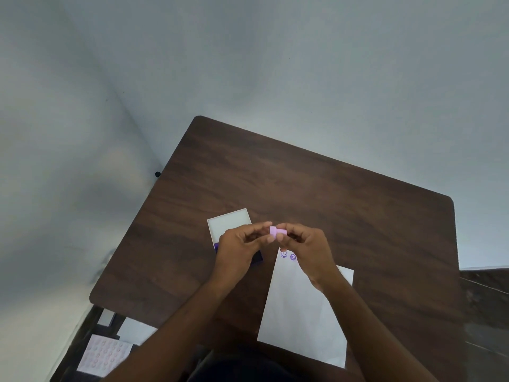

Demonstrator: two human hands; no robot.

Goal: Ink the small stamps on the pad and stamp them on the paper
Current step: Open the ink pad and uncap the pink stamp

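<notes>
Left arm: bare forearm comes in from about 7 o'clock and rises toward the middle.
Left hand (242, 241): back toward us, fingers curled, fingertips and thumb pinching the left end of a small pink stamp (276, 231).
Right arm: bare forearm enters from about 5 o'clock, angled up and inward.
Right hand (305, 244): fingers curled, pinching the stamp's right end.
Together: both hands meet fingertip to fingertip, raised above the surface.
</notes>
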